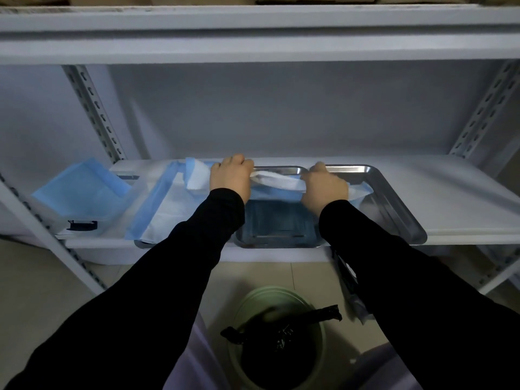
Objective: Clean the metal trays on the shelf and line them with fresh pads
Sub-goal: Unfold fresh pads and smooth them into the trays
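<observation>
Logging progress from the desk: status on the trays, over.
Left hand and right hand both grip a pad above the middle tray. Left tray already lined. Right tray unlined. Nothing blocking.

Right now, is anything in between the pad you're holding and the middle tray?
Nothing I can see. The left hand and right hand hold the pad right over the middle tray, and its bottom looks bare.

2 hands (277, 184) gripping pad (277, 180), over metal tray (277, 226)
</observation>
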Available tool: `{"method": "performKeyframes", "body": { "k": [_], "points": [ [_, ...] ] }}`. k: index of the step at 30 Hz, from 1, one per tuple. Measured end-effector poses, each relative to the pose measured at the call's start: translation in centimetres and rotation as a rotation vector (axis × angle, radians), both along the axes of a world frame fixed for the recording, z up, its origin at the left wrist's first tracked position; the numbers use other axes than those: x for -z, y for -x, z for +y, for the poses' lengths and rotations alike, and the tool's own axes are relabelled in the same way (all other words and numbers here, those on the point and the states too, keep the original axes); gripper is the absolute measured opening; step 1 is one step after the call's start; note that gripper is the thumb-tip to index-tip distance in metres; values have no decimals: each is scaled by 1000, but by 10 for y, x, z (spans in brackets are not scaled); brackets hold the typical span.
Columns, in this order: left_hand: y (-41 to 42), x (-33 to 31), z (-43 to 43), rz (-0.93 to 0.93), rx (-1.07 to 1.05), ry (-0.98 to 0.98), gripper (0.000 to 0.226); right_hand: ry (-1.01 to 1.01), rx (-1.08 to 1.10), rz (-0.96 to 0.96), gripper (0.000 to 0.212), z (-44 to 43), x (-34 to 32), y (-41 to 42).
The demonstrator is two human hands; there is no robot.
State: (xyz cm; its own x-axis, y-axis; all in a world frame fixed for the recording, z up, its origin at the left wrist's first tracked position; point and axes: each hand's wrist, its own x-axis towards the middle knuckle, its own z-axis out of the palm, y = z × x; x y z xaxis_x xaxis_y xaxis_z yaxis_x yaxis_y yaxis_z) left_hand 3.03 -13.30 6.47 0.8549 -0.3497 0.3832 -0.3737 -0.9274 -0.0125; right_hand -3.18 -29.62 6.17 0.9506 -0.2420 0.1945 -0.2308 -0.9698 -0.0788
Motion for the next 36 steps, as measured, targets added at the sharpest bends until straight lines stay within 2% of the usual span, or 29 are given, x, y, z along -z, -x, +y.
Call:
{"method": "performKeyframes", "body": {
  "k": [2,4,7,8,9,11,14,16,19,21,28,32,36],
  "points": [
    [3,4,1,23,4,-110,35,57,-25,144,37,-1,4,1],
    [5,10,2,147,-2,-218,33,15,-41,302,52,-4,8,-1],
    [8,14,5,402,-8,-241,21,-304,-41,407,75,-6,15,-1],
    [8,14,7,465,6,-231,26,-396,-30,407,81,-6,18,-2],
    [7,14,7,529,17,-231,38,-425,-19,411,82,-5,19,-3],
    [7,16,7,645,7,-200,60,-339,-26,440,73,-5,21,-6],
    [4,20,4,756,-49,-39,73,-198,-83,460,51,-3,25,-9],
    [3,20,1,734,-50,-82,69,-183,-107,478,47,-2,29,-9],
    [-1,19,1,641,-18,-90,39,-167,-134,469,43,1,33,-10],
    [-5,21,0,613,-2,-92,32,-172,-146,458,43,1,36,-13],
    [-24,38,-11,521,-62,-240,42,-270,-216,474,53,0,48,-17],
    [-32,55,-14,623,-99,-358,52,-316,-223,495,43,-1,52,-18],
    [-33,61,-14,587,-102,-390,44,-344,-213,495,38,-2,49,-19]
  ]
}}
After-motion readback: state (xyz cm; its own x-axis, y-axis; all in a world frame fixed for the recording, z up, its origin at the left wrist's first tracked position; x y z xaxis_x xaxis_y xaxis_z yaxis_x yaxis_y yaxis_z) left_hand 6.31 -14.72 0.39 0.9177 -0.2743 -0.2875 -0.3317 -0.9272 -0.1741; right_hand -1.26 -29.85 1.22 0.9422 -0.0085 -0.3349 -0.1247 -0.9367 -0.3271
